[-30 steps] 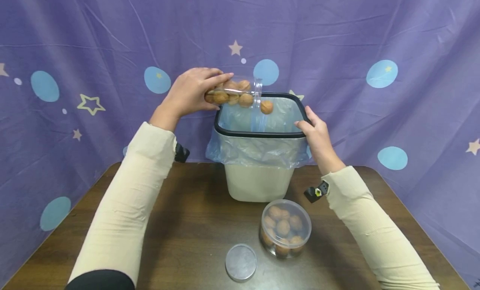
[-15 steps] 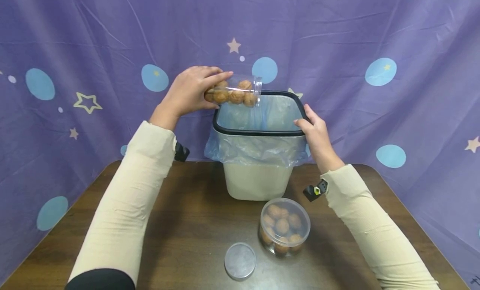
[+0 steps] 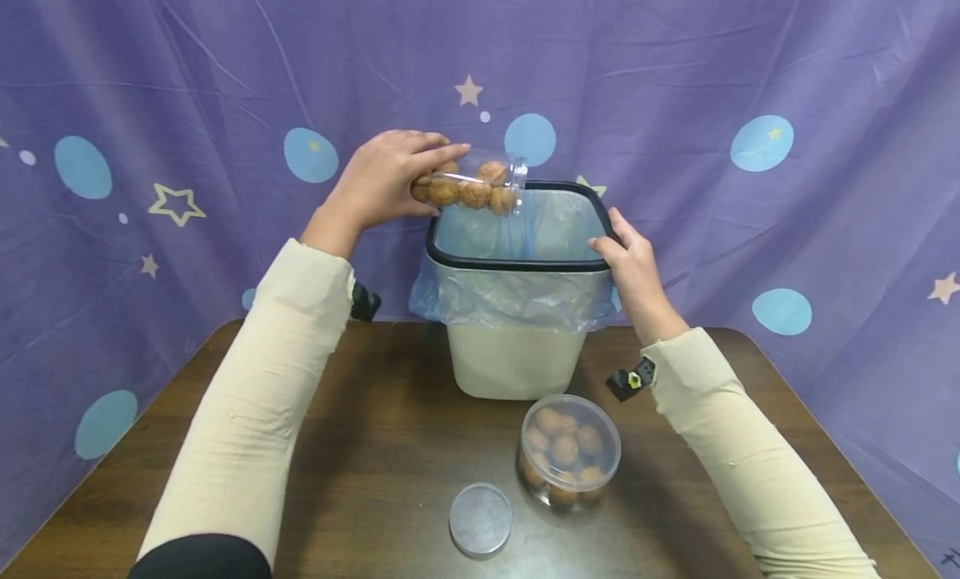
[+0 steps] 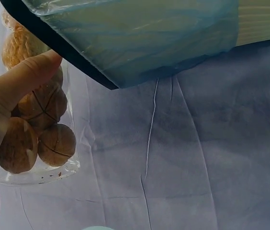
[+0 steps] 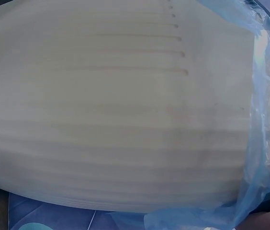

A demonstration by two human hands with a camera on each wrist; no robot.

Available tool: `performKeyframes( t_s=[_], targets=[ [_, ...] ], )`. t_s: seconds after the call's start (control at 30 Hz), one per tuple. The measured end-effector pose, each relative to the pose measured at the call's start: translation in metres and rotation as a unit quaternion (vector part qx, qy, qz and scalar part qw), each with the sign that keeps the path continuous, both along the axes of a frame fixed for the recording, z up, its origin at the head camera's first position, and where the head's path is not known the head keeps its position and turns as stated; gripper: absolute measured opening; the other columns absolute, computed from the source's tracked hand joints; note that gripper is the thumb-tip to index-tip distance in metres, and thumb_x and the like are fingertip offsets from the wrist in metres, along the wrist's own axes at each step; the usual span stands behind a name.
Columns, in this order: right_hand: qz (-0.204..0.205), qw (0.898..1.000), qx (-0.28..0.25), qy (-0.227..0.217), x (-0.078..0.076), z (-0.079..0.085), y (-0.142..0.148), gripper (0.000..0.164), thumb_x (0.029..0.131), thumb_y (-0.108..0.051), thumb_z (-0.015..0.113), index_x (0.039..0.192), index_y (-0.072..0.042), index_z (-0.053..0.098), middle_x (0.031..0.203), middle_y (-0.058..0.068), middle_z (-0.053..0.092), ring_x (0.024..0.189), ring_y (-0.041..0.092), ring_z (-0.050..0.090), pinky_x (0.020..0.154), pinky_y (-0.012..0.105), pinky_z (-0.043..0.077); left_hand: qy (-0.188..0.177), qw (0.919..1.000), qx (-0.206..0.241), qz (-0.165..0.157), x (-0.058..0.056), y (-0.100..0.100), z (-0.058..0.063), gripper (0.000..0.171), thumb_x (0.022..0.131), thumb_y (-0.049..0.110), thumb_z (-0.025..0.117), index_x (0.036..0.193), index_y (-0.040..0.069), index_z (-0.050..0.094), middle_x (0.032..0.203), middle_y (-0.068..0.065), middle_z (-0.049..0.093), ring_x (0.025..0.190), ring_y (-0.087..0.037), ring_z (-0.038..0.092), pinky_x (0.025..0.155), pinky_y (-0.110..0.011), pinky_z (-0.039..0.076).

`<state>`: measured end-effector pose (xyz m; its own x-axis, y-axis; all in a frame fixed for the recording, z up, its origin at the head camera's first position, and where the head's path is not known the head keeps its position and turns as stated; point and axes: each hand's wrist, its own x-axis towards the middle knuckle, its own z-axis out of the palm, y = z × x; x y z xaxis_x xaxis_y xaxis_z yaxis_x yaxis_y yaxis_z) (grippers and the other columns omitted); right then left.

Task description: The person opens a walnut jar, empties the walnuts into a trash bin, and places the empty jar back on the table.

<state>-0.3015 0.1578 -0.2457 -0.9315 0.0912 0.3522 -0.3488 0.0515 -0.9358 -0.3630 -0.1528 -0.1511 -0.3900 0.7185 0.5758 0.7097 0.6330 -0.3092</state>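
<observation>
The left hand (image 3: 390, 179) is curled round a clear, cylindrical plastic jar (image 3: 465, 179) of brown walnuts (image 3: 475, 194); in my head view it lies sideways, mouth over a cream plastic bin (image 3: 517, 366) with blue film liner (image 3: 525, 304), whose black rim (image 3: 517, 266) the right hand (image 3: 636, 262) grips. A dark mark (image 3: 951, 557) on the purple curtain (image 3: 637, 54) — cut off, unreadable to me. Left wrist view: the thumb (image 4: 27, 76) crosses the jar. Right wrist view — the bin's ribbed side (image 5: 111, 110).

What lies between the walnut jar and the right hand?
In the head view, the open mouth of the bin, lined with a blue bag, lies between the jar and the right hand, which grips the black rim.
</observation>
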Motion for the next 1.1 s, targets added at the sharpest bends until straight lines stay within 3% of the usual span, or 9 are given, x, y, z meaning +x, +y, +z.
performKeyframes(
  t_s=[1.1],
  targets=[
    [-0.002, 1.0, 0.005, 0.004, -0.0029, -0.0032, -0.0072, 0.07, 0.084, -0.008, 0.05, 0.147, -0.001, 0.022, 0.154, 0.009, 0.023, 0.14, 0.011, 0.022, 0.112, 0.021, 0.021, 0.023, 0.9986, -0.043, -0.02, -0.0009, -0.0003, -0.0013, 0.08, 0.062, 0.021, 0.087, 0.135, 0.016, 0.053, 0.127, -0.013, 0.059, 0.116, -0.033, 0.053, 0.099, -0.048, 0.04]
  ],
)
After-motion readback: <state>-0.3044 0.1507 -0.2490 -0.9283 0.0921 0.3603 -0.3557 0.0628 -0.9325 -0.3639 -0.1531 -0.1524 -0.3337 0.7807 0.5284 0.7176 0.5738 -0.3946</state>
